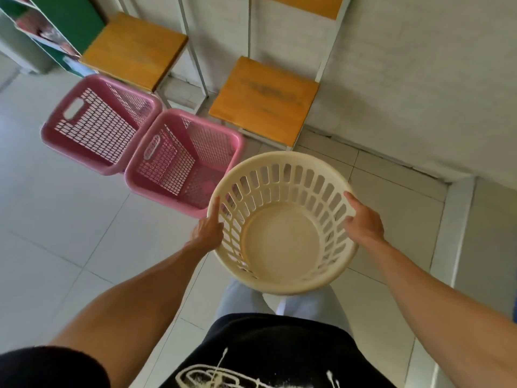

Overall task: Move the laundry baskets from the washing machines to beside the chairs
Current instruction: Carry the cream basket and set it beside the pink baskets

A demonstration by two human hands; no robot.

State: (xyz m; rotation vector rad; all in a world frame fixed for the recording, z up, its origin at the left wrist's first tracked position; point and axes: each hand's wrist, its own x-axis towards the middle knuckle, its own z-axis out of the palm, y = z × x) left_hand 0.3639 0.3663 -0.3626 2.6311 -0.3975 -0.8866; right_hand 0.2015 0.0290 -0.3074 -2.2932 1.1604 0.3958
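Both hands clamped on the round cream basket (282,222), rim pinched on opposite sides: left hand (208,231) on the near-left edge, right hand (363,222) on the right edge. Basket empty, mouth up, held off the floor in front of the body. No long axis to square up here; round, so any heading works. Just ahead and left of the left-hand grip, the nearer pink basket (186,161), overlapped by the cream rim in this view, contact impossible to judge. Beyond it, the farther pink basket (100,121). Straight ahead, the right chair (264,100); bare tile (391,197) beyond the right hand. Likely drop: down and slightly forward-right.
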